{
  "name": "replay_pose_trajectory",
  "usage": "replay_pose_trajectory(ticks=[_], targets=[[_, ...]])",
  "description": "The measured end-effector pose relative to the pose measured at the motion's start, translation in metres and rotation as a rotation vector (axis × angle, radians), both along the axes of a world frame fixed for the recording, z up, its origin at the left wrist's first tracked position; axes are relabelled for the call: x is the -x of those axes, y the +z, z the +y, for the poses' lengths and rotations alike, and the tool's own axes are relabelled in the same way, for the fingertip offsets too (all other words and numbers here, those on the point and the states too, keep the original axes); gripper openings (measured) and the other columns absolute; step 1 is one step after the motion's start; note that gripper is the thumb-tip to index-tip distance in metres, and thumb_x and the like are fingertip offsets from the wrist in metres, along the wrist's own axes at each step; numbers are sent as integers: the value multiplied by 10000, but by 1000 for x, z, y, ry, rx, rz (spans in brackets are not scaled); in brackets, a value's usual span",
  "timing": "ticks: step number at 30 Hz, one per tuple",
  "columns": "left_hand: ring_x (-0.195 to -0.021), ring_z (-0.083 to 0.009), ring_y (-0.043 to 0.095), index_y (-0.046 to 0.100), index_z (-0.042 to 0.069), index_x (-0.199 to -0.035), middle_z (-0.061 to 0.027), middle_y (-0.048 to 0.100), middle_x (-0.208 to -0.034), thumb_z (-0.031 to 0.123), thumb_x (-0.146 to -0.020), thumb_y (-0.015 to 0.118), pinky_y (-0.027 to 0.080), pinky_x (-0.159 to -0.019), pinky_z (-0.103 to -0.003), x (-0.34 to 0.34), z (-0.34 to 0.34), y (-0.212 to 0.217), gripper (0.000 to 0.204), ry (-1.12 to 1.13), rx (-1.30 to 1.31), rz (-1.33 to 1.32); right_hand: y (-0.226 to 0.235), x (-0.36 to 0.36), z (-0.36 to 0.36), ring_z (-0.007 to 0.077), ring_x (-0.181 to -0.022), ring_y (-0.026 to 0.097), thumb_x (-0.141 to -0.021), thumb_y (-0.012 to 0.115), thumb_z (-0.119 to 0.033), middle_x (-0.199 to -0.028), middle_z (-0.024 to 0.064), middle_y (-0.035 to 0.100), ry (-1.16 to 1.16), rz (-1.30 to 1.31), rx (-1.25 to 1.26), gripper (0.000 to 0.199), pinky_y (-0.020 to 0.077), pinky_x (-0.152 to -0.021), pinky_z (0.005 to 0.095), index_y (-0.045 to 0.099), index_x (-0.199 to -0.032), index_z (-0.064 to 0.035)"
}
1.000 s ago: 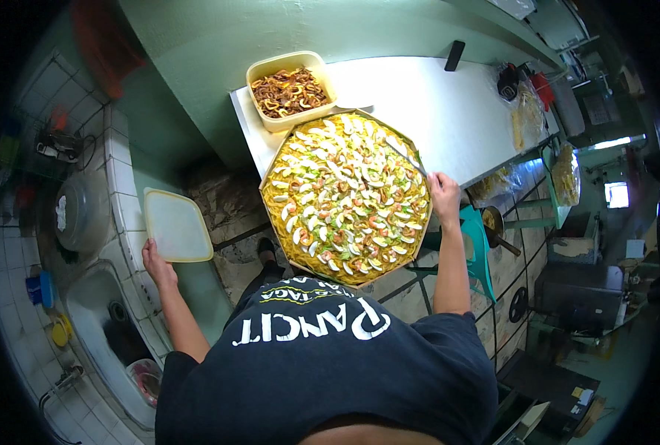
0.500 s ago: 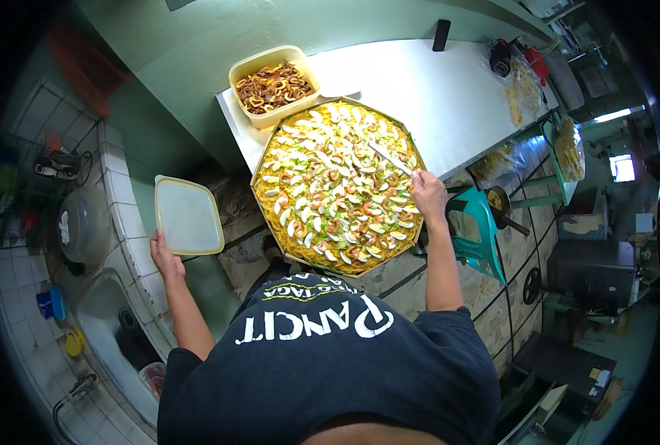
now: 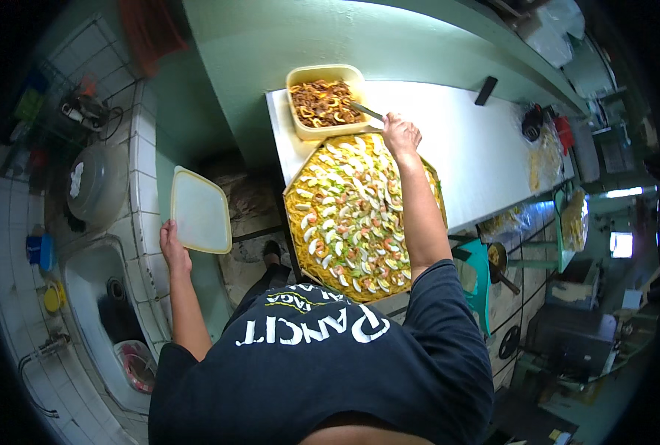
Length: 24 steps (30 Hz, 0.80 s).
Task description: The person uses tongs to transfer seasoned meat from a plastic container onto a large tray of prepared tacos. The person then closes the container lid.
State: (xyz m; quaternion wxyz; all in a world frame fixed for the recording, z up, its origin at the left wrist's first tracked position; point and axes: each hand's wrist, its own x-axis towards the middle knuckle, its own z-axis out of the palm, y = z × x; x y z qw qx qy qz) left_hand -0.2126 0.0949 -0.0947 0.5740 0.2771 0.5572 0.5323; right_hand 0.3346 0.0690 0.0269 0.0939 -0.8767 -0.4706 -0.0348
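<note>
My left hand [image 3: 174,248] is closed on the edge of a translucent plastic lid [image 3: 202,211] with a yellowish rim, held tilted to the left of the table. My right hand [image 3: 402,135] grips the handle of a long metal utensil [image 3: 369,111]. Its far end reaches into a yellow plastic tub [image 3: 297,128] of brown, saucy strips and rings [image 3: 322,102], so its tip is hidden. Below the tub, a big octagonal tray [image 3: 295,241] holds yellow noodles [image 3: 300,208] topped with egg slices, shrimp and chopped greens. My right forearm crosses over the tray's right side.
The tub and tray rest on a white table [image 3: 448,141] against a green wall; a black upright object [image 3: 486,90] stands at its back. A sink [image 3: 85,274] and tiled ledge [image 3: 146,193] lie left. A teal plastic stool [image 3: 478,278] and a pan [image 3: 497,259] are at right.
My right hand has moved up from the tray's right side to the tub, bringing the utensil into the tub. My left hand still holds the lid. The whole view has shifted and turned somewhat.
</note>
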Motion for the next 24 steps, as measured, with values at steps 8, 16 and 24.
replay_pose_trajectory(ticks=[8,16,24], targets=[[-977,-170,550,532,42,-1085,-72,579,-1053,216,-946,548,451,-871,-312,14,-2,-5,223,46,3,49,4,14,47,352,-1018,591,-917,464,-320,-1034,175,636,44,-2,238,313,459,-861,497,638,-1044,-92],[-988,-174,550,527,39,-1091,-75,578,-1055,220,-945,550,448,-880,-312,20,1,-7,233,58,29,10,2,10,37,336,-935,632,-918,470,-318,-963,156,662,58,-102,97,308,458,-857,495,640,-1040,-92],[-998,-177,550,527,36,-1092,-77,581,-1060,217,-947,546,444,-886,-313,15,1,-3,233,45,14,-3,5,15,37,321,-938,630,-907,502,-269,-972,132,652,125,-71,139,233,475,-789,489,639,-1012,-112]])
